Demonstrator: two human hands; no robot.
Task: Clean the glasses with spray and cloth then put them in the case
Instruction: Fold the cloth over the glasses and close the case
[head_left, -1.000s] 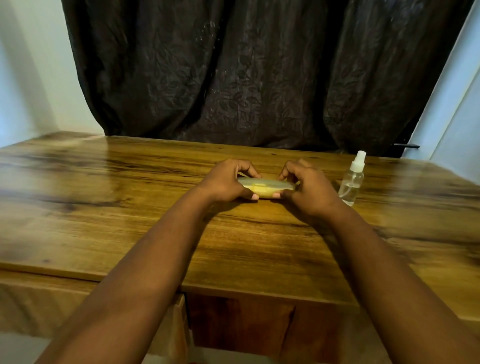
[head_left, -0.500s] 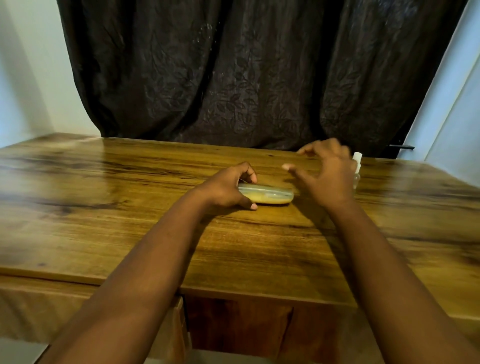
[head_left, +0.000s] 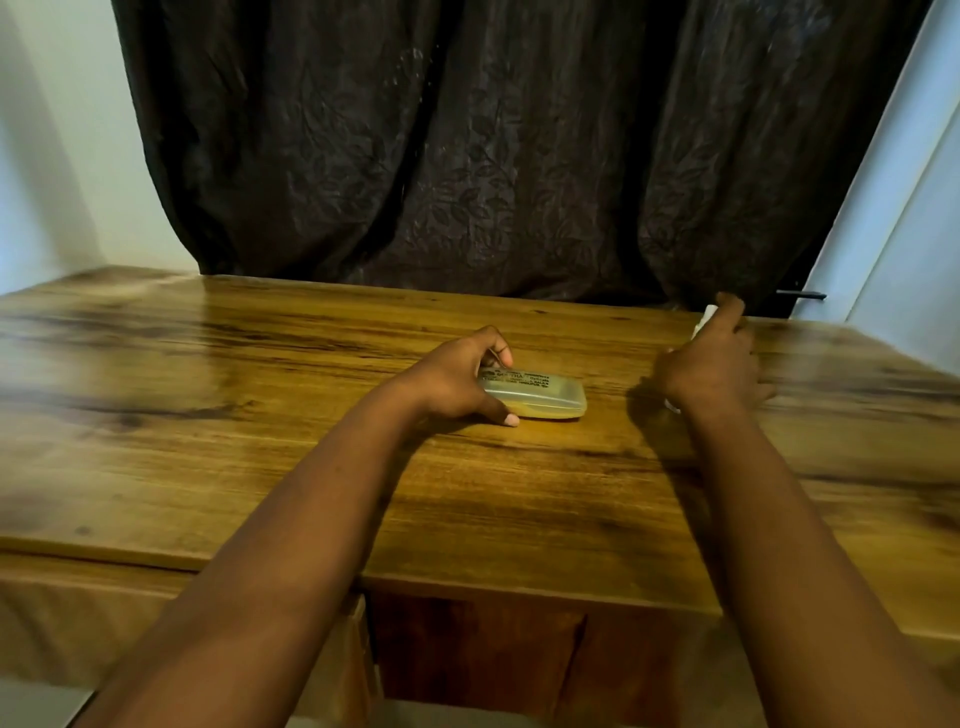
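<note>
Table edge nearest, both bare forearms reaching out over it. Left hand clamped on left end of case, same grip as half second ago; case closed, flat on table, dark print on lid now facing up. Right hand gone from case, now further right and closed round spray, white top just showing above fingers, blurred. Glasses not seen. Dark curtain behind.

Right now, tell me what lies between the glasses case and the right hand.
Nothing: in the head view only bare wooden table separates the glasses case from the right hand.
</note>
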